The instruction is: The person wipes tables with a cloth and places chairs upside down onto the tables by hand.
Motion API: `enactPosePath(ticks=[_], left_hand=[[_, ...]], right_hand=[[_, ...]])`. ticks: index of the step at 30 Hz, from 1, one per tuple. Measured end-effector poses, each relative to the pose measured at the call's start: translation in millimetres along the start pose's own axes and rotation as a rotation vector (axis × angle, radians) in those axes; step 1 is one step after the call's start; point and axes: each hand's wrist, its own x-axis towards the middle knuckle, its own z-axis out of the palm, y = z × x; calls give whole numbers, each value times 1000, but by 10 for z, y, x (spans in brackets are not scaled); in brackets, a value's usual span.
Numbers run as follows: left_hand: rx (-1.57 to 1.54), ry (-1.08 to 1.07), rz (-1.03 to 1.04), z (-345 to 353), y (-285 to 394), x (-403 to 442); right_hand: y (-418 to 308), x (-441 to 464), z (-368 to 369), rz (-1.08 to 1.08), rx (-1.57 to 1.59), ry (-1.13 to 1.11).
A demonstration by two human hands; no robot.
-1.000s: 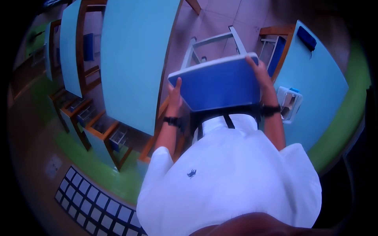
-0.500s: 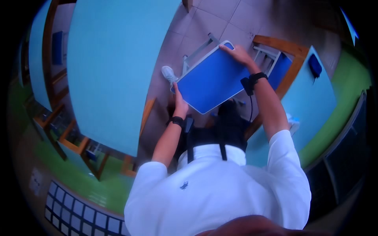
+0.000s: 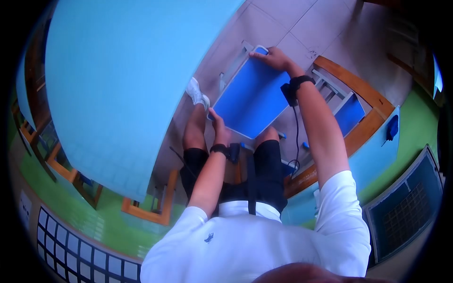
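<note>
Between my hands is a stool point(image 3: 252, 96) with a blue rectangular top, a pale rim and grey metal legs partly seen on its far side. My left hand point(image 3: 220, 128) grips its near left corner, thumb on the top. At the far corner my right hand point(image 3: 276, 60) is closed on the rim, thumb lying over the blue surface. The fingers under the top are hidden. The stool's top is tilted, above the floor and in front of my legs. I cannot tell whether its feet touch the floor.
A large light-blue table point(image 3: 118, 94) fills the left. On the right stands a wooden-framed table point(image 3: 354, 137) with another blue stool point(image 3: 349, 114) beneath it. A dark blue pouch point(image 3: 392, 127) hangs by its edge. My white shoe point(image 3: 197, 93) is on the tiled floor point(image 3: 276, 19).
My view has shifted and turned, so the left table looks nearer and more of my legs shows. Both hands keep their hold on the stool, which now appears slightly further left and more steeply angled.
</note>
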Motion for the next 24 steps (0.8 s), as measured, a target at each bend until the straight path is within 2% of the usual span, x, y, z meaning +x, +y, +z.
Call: enactPosePath(ticks=[2,5,6,10,12,13,15,17,20,21,22,23,24], left_hand=[[193,10,-4,-57,-10,113],[-1,-4,31,33,-18,312],[-2,4,32,30,8,342],[-28,-91,-15,136,151,396],[-41,-110,-44,11,79,472],[230,-134,214,-178,-129,682],[498,-150,473,-86,-86,659],[62,15,29,173,88,495],[14,65,44,352,224,263],[11,69,51,377,217,271],[316,336,137,423,228,304],[627,607,219,390,273,308],[634,616,237,310,397,285]], right_hand=[[72,76,62,13,9,-12],[108,286,58,-28,0,51],[156,334,114,-53,-6,97],[62,334,31,-55,11,8],[31,383,8,-60,22,52],[54,445,-10,-71,2,52],[125,540,23,-75,-2,76],[177,577,40,-68,-11,93],[183,608,-5,-101,-93,146],[236,647,-52,-199,-171,243],[287,682,-77,-303,-239,339],[256,639,-197,-286,-95,330],[184,588,-400,-269,50,326]])
